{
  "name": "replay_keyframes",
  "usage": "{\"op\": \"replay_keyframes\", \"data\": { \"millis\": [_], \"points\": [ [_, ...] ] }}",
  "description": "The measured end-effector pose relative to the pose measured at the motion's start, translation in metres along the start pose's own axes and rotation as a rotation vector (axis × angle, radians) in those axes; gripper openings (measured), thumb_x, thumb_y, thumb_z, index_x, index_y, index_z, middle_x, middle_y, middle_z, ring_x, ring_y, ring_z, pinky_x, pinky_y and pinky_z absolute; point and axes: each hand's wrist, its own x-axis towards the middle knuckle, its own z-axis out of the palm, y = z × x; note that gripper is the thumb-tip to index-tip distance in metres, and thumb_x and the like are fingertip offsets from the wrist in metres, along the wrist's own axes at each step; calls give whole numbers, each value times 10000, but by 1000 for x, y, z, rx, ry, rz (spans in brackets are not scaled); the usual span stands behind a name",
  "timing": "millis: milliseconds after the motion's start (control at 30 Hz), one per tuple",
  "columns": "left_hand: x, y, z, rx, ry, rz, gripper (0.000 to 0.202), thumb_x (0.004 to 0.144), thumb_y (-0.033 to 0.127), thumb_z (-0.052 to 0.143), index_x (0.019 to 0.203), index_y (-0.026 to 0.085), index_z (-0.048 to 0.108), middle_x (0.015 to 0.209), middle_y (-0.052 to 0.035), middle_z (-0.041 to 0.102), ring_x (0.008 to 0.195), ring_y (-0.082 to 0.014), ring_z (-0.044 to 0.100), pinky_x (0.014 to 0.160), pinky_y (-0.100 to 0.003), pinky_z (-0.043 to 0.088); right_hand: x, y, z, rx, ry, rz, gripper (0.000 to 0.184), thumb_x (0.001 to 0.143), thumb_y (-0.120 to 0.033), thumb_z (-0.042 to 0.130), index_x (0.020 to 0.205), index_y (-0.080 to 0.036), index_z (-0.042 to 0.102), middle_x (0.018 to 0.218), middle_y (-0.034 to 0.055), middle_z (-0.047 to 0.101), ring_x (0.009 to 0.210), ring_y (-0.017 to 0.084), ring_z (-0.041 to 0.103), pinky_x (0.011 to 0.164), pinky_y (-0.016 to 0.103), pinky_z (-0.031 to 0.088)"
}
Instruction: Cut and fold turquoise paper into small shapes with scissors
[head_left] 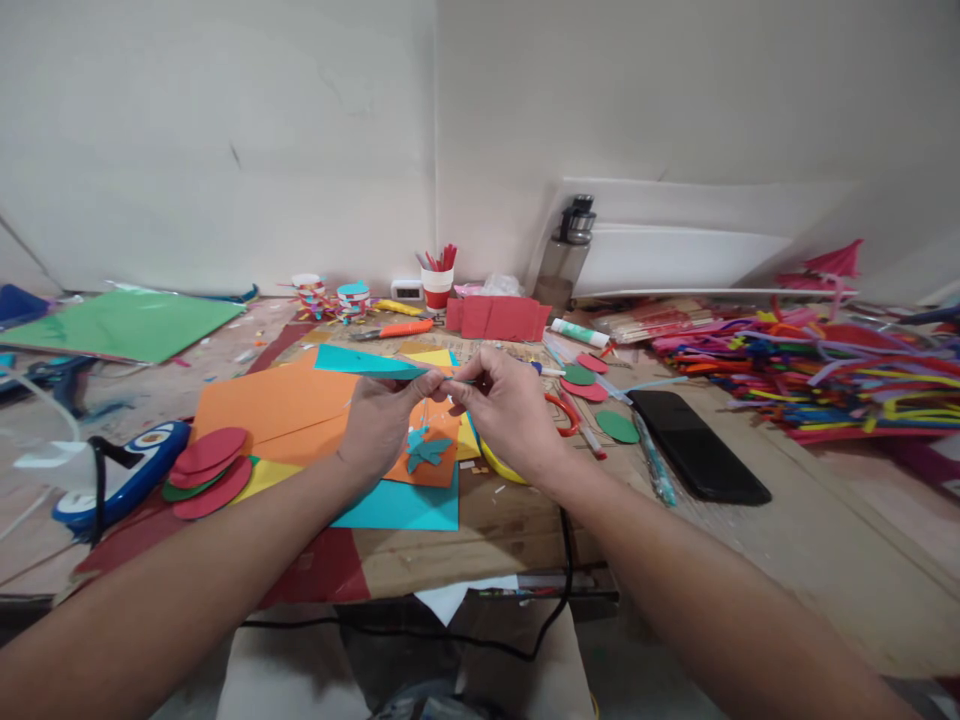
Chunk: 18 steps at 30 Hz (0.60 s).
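My left hand (382, 418) is closed in a pinch on a teal paper piece (364, 362) that sticks out to the left above the table. My right hand (508, 408) is closed too, its fingers pinched on the same teal piece where both hands meet. Below the hands lie orange paper sheets (274, 405), a teal sheet (409, 505) and a small teal cut-out shape (426, 450) on orange paper. Part of a yellow ring-like thing (495, 465) shows under my right wrist.
Red and green paper discs (206, 472) lie left, beside a blue glue gun (131, 475). A black phone (697, 445) lies right, with a heap of coloured strips (817, 375) beyond. A green sheet (124, 325), cup of pens (437, 285), bottle (566, 255) and glue stick (579, 333) stand farther back.
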Motion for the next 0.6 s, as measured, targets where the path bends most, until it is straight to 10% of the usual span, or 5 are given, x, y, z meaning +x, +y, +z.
{"op": "replay_keyframes", "data": {
  "millis": [600],
  "points": [
    [0, 1, 0, -42, 55, -30, 104, 648, 265, 813, 693, 189, 759, 695, -16, 712, 682, -142, 623, 702, -290, 515, 1, 9, 3, 43, 97, -22, 256, 776, -247, 718, 820, -218, 468, 745, -23, 572, 656, 117, 578, 586, 266, 473]
  ]
}}
